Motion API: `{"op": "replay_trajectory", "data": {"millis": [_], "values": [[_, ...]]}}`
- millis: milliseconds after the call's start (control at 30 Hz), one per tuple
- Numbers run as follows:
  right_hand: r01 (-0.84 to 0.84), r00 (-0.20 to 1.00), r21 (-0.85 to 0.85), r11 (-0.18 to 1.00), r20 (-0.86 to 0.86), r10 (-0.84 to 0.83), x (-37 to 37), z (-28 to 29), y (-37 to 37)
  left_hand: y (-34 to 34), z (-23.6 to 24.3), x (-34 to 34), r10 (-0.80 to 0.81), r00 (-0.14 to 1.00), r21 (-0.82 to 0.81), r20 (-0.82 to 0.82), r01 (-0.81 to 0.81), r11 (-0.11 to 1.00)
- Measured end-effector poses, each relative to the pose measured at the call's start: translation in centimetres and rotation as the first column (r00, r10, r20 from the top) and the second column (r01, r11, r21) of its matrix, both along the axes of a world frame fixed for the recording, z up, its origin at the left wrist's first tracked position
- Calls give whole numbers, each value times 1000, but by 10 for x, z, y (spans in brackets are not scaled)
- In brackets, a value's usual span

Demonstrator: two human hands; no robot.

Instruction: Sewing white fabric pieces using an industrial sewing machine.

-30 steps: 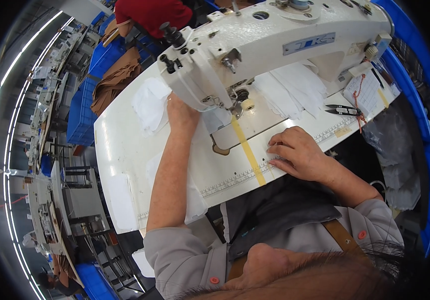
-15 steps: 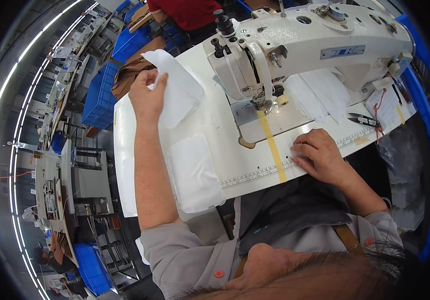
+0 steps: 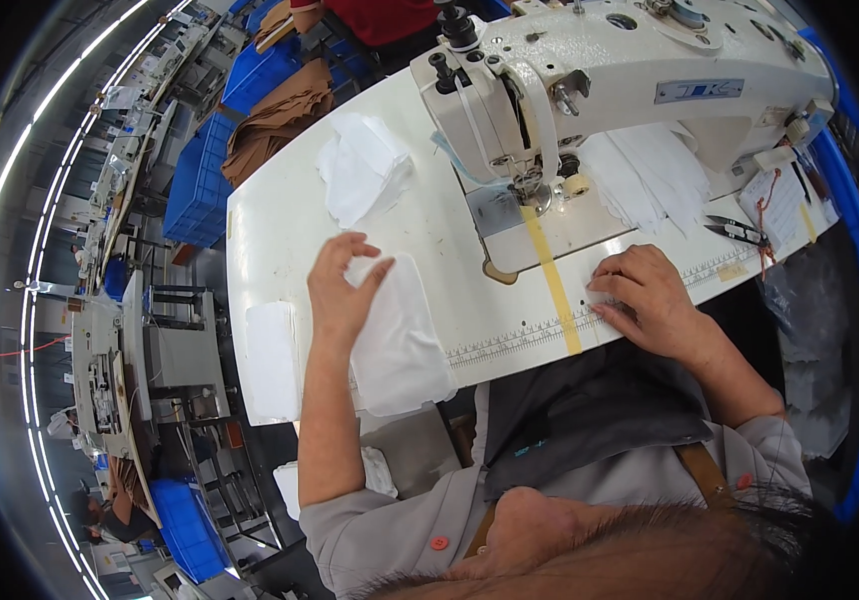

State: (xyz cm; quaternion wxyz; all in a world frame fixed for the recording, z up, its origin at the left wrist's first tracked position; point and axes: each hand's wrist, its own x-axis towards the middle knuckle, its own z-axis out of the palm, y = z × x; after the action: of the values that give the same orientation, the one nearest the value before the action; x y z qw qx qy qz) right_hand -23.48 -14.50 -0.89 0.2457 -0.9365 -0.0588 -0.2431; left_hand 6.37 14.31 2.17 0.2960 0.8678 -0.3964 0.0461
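My left hand [image 3: 340, 295] is open, thumb and fingers apart, at the top edge of a white fabric piece [image 3: 402, 340] on the left of the white table [image 3: 270, 230]. Beyond it lies a crumpled white pile [image 3: 360, 165]. My right hand [image 3: 650, 300] is open with loosely curled fingers, resting near the printed ruler strip beside the yellow tape [image 3: 550, 270]. Between and beyond my hands stands a white sewing machine [image 3: 700, 60], its needle area [image 3: 535, 190] at the tape's top, with white fabric pieces [image 3: 640, 170] to its right.
Black thread snips [image 3: 735, 230] and a paper [image 3: 770, 200] lie at the right. Brown pieces [image 3: 275, 125] and blue crates [image 3: 195, 175] stand beyond the table's left edge. A person in red [image 3: 380, 15] is at the top; another person [image 3: 110, 515] works at the lower left.
My left hand went from beside the machine up-left with white fabric, released it at the far left pile, then came back down to the nearer piece. My right hand stayed near the ruler.
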Motion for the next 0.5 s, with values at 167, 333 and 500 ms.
{"op": "replay_trajectory", "data": {"millis": [167, 333, 500], "values": [[-318, 942, 496, 808, 68, 329, 3, 54, 18, -33, 5, -6, -73, 988, -77, 136, 84, 994], [-685, 716, 594, 423, 437, 545, 8, 141, 46, -95, -13, 67, -6, 917, 1, 398, 6, 1000], [-677, 723, 706, 208, 584, 370, -20, 149, 60, -109, -24, 131, 201, 975, -22, -92, -204, 979]]}}
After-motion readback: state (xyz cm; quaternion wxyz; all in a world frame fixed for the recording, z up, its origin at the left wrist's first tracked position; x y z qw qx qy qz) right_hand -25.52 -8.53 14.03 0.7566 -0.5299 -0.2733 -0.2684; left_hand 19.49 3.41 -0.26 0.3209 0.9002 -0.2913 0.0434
